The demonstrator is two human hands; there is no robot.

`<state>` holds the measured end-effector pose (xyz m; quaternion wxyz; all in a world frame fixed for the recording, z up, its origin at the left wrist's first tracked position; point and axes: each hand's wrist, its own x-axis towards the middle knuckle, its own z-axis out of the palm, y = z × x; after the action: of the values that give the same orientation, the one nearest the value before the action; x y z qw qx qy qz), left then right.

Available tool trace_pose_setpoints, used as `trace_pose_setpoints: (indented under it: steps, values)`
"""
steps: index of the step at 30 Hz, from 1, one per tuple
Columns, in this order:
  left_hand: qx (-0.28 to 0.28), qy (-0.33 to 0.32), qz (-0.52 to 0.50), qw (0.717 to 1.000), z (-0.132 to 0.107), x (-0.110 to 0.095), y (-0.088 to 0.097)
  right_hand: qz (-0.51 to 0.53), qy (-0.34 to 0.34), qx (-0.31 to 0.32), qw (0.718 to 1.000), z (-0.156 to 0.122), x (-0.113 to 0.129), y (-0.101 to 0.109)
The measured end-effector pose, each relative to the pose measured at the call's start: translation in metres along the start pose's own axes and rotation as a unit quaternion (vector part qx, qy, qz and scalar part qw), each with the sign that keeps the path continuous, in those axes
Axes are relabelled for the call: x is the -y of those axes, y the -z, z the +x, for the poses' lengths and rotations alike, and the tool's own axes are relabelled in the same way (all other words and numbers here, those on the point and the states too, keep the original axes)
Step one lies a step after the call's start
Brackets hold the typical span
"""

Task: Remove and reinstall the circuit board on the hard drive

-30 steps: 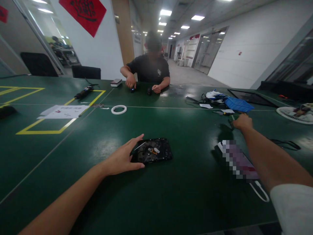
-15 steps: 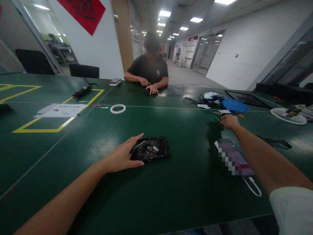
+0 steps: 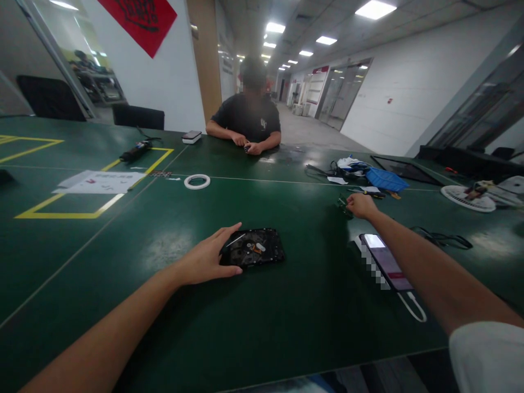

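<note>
My left hand (image 3: 210, 255) grips the left end of a black phone with its back off (image 3: 266, 254); thumb and fingers lie along its two long edges. It rests flat on the table, showing dark inner parts and a small white-and-orange piece. To the right, my right hand (image 3: 362, 206) pinches a small green piece like a circuit board (image 3: 344, 206) just above the table. Its details are too small and dark to make out. Under my right forearm lies a lit phone (image 3: 387, 262) with a white cable (image 3: 413, 308) at its near end.
Beyond my right hand are a blue tray (image 3: 387, 178), white papers and dark cables. A white ring (image 3: 197, 182) lies left of centre, near papers (image 3: 102, 183) and a black tool (image 3: 135, 152). Across the green table (image 3: 262, 316) sits a person (image 3: 245, 117) holding something small and dark.
My right hand has moved left with the green piece, away from the tray's near side. My left hand and the opened phone stay put. The view has turned slightly.
</note>
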<state>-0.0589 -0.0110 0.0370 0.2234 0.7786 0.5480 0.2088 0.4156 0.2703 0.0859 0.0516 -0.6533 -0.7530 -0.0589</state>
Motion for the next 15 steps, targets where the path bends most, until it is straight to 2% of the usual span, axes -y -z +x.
trace_pose_setpoints:
  steps: [6, 11, 15]
  values:
    - [0.001, 0.019, 0.023, 1.000, -0.001, -0.005, -0.002, 0.032, 0.063, 0.026, 0.997, -0.020, 0.050, -0.008]
    - [-0.013, 0.062, 0.064, 0.996, 0.000, -0.012, -0.009, 0.054, 0.097, 0.014, 0.994, -0.047, 0.101, -0.013]
    - [-0.025, 0.064, 0.074, 0.995, 0.001, -0.012, -0.011, 0.078, 0.119, -0.004, 0.990, -0.075, 0.135, -0.017]
